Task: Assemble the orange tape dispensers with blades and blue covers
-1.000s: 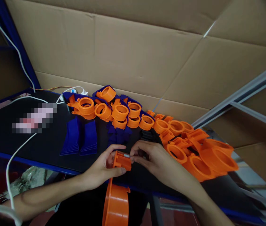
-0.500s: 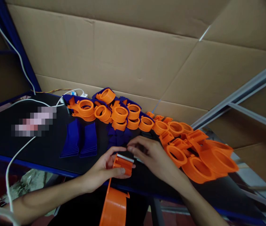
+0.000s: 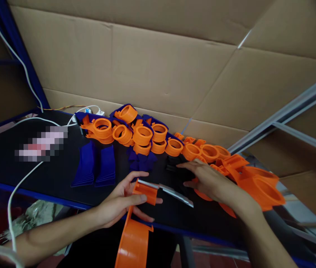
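My left hand (image 3: pixel 120 199) is closed around the head of an orange tape dispenser (image 3: pixel 134 242), with the thumb pressed on its front. A serrated metal blade (image 3: pixel 148 184) runs along the top edge of that head. The dispenser's ring hangs low, toward my lap. My right hand (image 3: pixel 212 180) is out over the table with fingers apart, its fingertips beside small black parts (image 3: pixel 172 162); I cannot tell whether it touches them. Between the hands lie silver metal strips (image 3: pixel 177 196), just right of the dispenser head.
Orange dispensers with blue parts (image 3: pixel 143 136) are stacked along the cardboard wall (image 3: pixel 146 67). More plain orange dispensers (image 3: pixel 261 186) are heaped at the right. Blue curved plates (image 3: pixel 104 166) stand in two stacks, near small blue pieces (image 3: pixel 142 160). White cables (image 3: pixel 12 208) run at the left.
My right hand has left the dispenser head and moved right and away, to the black parts. The metal strips it covered now show. My left hand keeps hold of the dispenser.
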Tool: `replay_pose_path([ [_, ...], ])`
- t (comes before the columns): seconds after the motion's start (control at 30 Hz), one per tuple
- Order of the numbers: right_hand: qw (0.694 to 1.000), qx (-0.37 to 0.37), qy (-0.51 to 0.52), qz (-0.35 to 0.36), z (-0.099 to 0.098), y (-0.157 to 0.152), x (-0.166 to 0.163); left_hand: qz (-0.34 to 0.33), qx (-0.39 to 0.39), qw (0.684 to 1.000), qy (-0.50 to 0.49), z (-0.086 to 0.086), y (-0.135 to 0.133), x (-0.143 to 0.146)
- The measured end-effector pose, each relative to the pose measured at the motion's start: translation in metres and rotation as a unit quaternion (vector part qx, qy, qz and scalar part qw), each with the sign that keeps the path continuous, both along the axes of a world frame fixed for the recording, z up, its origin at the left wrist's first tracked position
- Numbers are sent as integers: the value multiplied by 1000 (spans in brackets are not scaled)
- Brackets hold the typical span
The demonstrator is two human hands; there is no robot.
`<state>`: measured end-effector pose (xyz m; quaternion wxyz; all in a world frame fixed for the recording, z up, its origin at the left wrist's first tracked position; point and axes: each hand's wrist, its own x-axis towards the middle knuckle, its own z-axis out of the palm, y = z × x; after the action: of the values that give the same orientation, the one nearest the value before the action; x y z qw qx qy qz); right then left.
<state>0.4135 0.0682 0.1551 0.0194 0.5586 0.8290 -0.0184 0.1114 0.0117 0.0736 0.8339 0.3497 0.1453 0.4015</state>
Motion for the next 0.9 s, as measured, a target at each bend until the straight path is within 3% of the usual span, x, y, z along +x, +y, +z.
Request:
replay_pose_path([
  [0.17,1000,-2,-6,8,2,-8,-8,6,1,1000,5,0,-1,0],
  [0.33,996,15,-76,-54,-11,-19,-23,-3,-2,1000,18,0,-1,1],
  [0.47,995,24,-81,-61,-12,-23,-30,-5,3,1000,24,-3,-2,2],
  [0.6,998,60,22,-28,1,-33,-40,2,13,999,40,-2,-3,2],
  [0.73,975,50,193,96,14,-51,-54,2,22,998,52,0,-3,2],
  [0.9,960,43,237,143,14,-67,-71,32,19,998,52,0,-3,4],
])
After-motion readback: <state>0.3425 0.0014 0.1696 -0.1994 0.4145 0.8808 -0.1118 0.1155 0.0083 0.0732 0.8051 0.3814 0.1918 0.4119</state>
